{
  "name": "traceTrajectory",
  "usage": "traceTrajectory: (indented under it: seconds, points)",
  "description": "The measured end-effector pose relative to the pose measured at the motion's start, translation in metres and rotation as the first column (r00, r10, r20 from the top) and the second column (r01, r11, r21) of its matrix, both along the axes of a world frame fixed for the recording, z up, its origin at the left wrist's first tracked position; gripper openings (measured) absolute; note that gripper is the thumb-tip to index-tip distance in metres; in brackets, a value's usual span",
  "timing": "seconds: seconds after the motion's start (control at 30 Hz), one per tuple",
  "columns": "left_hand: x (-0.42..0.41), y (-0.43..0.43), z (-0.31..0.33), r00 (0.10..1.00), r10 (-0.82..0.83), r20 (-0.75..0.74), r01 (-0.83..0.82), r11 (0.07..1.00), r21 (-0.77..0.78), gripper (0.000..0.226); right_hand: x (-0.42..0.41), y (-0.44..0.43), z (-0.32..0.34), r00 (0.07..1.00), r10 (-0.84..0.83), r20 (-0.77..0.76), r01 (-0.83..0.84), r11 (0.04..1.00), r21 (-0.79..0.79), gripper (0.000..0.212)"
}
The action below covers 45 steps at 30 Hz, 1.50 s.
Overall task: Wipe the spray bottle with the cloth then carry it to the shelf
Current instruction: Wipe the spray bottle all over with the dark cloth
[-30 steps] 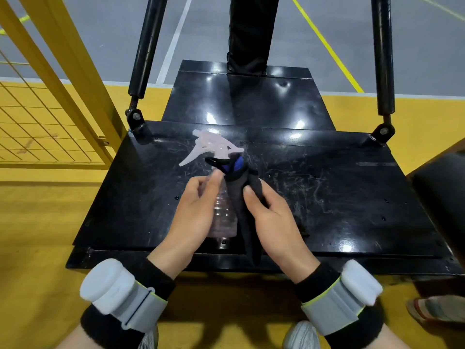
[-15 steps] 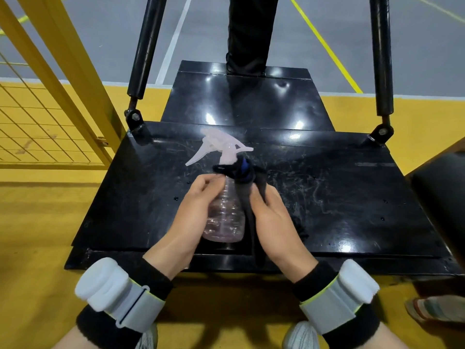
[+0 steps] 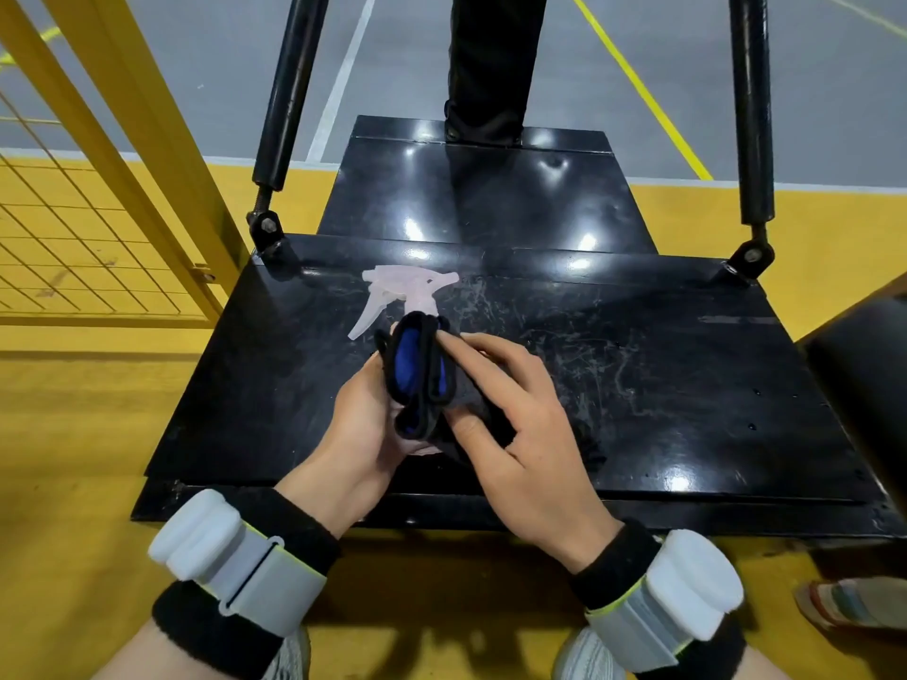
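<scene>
left hand (image 3: 363,429) is curled round the spray bottle (image 3: 412,287) from the left, holding it over the middle of the bench (image 3: 638,360) toward the near edge. half a second back the clear body showed between the hands, now the cloth (image 3: 414,375) is bunched over it and only the trigger head pokes out. right hand (image 3: 520,449) pinches the cloth onto it. so wiping's mid-go imo, no carrying yet.

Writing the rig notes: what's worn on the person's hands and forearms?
Left hand and right hand are bare, ungloved. Each wrist has a black knitted sweatband, then a pale grey lime-edged strap carrying a white rounded plastic module; another black band further up.
</scene>
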<state>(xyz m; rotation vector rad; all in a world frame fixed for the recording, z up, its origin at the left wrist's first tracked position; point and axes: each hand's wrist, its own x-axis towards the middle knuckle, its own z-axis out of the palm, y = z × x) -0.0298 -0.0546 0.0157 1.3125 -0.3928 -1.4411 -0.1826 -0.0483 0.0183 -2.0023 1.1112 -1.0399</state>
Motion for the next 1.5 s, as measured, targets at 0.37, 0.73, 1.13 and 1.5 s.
traceTrajectory:
  seconds: [0.37, 0.73, 1.13, 1.5]
  points:
    - [-0.007, 0.005, -0.003, 0.979, -0.132, 0.158, 0.15, 0.983, -0.107, 0.037, -0.003, -0.013, 0.006, 0.959, -0.153, 0.24, -0.013, 0.819, 0.574, 0.031]
    - [-0.006, 0.003, 0.006, 0.999, -0.004, -0.042, 0.006, 0.999, 0.037, 0.042, -0.001, -0.003, 0.004, 0.993, -0.06, 0.1, 0.044, 0.987, 0.155, 0.049]
    - [-0.006, 0.005, 0.01, 0.961, -0.199, -0.192, 0.18, 0.977, -0.111, 0.031, -0.006, -0.002, 0.01, 0.986, -0.049, 0.162, 0.019, 0.982, 0.186, 0.043]
    - [0.004, 0.006, 0.009, 0.94, -0.116, -0.322, 0.09, 0.992, -0.093, 0.037, -0.002, -0.002, 0.005, 0.996, -0.032, 0.084, 0.026, 0.997, 0.069, 0.048]
